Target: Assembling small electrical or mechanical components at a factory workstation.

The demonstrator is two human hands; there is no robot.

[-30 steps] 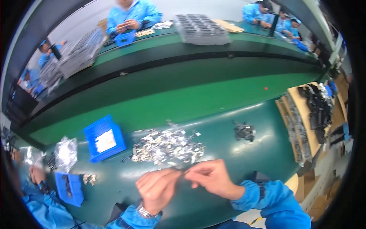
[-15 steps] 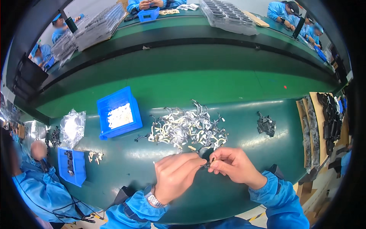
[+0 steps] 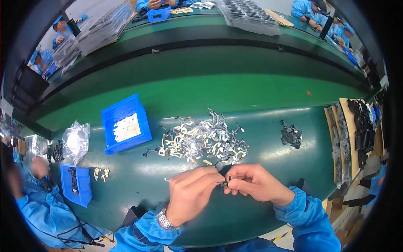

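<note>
Both hands meet over the front middle of the green table [image 3: 159, 210]. My left hand [image 3: 191, 187], with a metal watch [image 3: 163, 218] on its wrist, pinches one side of a small dark part [image 3: 225, 182]. On the other side, my right hand [image 3: 257, 183] grips the same part between thumb and forefinger. Fingers cover most of it, so its exact kind is hidden. Just beyond the hands lies a loose heap of small black, grey and cream strip-like pieces [image 3: 199, 140].
Left of the heap, a blue bin [image 3: 107, 140] holds white pieces. A smaller blue bin [image 3: 86, 194], cream bits [image 3: 102, 173] and a clear bag [image 3: 76, 142] lie farther left. Dark parts [image 3: 291, 135] and cardboard sheets [image 3: 349, 138] sit right. A co-worker's sleeve [image 3: 40, 210] is at left.
The view has shifted slightly, so the scene sits a little farther left. Both hands stay together on the small dark part, with only a slight change in the fingers.
</note>
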